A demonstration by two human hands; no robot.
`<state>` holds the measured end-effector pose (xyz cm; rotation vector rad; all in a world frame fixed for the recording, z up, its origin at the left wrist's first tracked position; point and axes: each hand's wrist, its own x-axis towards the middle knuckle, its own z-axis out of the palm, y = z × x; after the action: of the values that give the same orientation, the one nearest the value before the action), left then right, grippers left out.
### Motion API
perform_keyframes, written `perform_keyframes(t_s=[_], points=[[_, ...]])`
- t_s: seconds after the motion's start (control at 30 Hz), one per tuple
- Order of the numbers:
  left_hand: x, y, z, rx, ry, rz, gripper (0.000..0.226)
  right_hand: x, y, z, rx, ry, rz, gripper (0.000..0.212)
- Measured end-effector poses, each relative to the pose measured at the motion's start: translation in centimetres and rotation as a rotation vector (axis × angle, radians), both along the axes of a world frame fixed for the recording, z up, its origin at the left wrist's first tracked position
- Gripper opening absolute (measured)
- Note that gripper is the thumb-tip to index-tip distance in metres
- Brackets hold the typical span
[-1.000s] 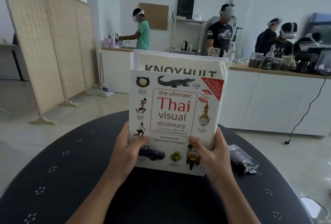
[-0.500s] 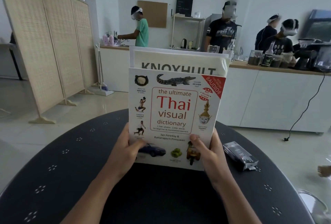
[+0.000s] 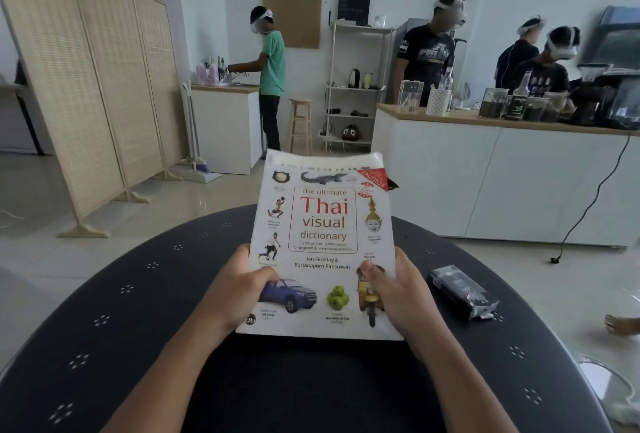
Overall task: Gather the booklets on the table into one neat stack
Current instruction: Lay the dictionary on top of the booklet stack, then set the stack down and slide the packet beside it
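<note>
A stack of booklets [image 3: 323, 224] is held over the round dark table [image 3: 138, 311], tilted back with its top edge away from me. The front one is a white "the ultimate Thai visual dictionary". A larger white booklet shows behind its top edge, and a dark corner pokes out at the upper right. My left hand [image 3: 239, 290] grips the stack's lower left side, thumb on the cover. My right hand [image 3: 398, 290] grips the lower right side the same way. The booklets behind the front cover are mostly hidden.
A small dark plastic-wrapped packet [image 3: 462, 292] lies on the table right of my right hand. Beyond the table are a white counter [image 3: 485, 169] with jars, a folding screen [image 3: 86, 86], a stool [image 3: 300, 124], and several people standing.
The stack has tipped from upright to leaning back and lower toward the table. The larger booklet's title behind it is now almost hidden. Both hands keep their grip.
</note>
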<state>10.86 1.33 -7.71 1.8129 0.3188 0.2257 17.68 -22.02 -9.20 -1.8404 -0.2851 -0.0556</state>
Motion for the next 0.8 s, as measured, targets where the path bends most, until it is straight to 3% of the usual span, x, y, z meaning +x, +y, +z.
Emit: perform_keyframes(t_s=[0.13,0.27,0.5,0.6,0.7,0.8], points=[[-0.1,0.4,0.3,0.07,0.143,0.015,0.037,-0.3,0.4,0.0,-0.129,0.078,-0.077,0.008],[-0.1,0.6,0.2,0.162,0.203,0.06,0.016,-0.5,0.6,-0.1,-0.159,0.181,-0.121,0.011],[0.0,1.0,0.0,0.532,0.245,0.149,0.021,-0.8,1.2,0.5,-0.203,0.179,-0.12,0.013],[-0.1,1.2,-0.1,0.661,0.252,0.154,0.034,-1.1,1.9,0.4,-0.272,0.188,-0.086,0.021],[-0.1,1.5,-0.2,0.69,0.252,0.136,0.041,-1.1,2.4,0.1,-0.367,0.194,-0.116,0.032],[0.0,1.6,-0.4,0.69,0.229,0.132,0.042,-1.3,2.5,-0.2,-0.373,0.166,-0.112,0.021]])
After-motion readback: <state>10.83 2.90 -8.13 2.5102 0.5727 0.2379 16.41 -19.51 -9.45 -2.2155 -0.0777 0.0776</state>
